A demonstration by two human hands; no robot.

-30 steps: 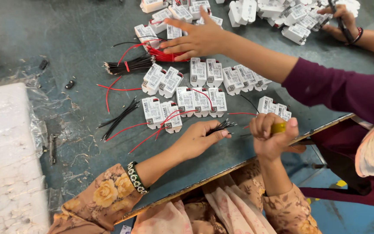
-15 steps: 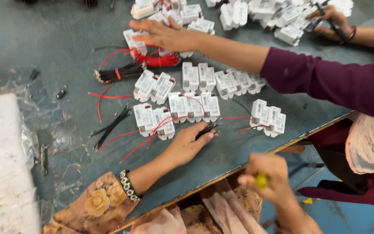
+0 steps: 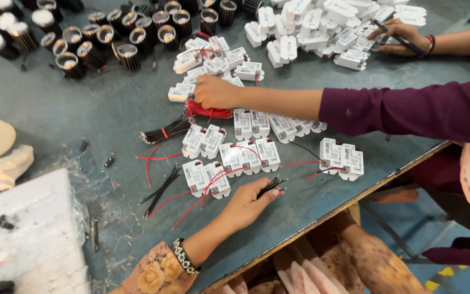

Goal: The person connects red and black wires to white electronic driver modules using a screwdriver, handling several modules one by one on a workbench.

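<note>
The left hand point(image 3: 246, 204) rests on the grey surface point(image 3: 82, 109), fingers pinching a bunch of thin black wires point(image 3: 272, 187) beside the small white rectangular driver boxes point(image 3: 229, 158), while the right hand has dropped out of sight below the edge.

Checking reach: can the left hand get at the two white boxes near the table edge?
Probably yes: left hand lies close to the white boxes, bare table between, though it pinches black wires.

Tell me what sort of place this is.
Probably an electronics assembly workshop for lamps: rows of small white driver boxes with red and black wires, black round lamp housings massed at the bench's far edge, and the left hand pinching a bundle of black wires.
</note>
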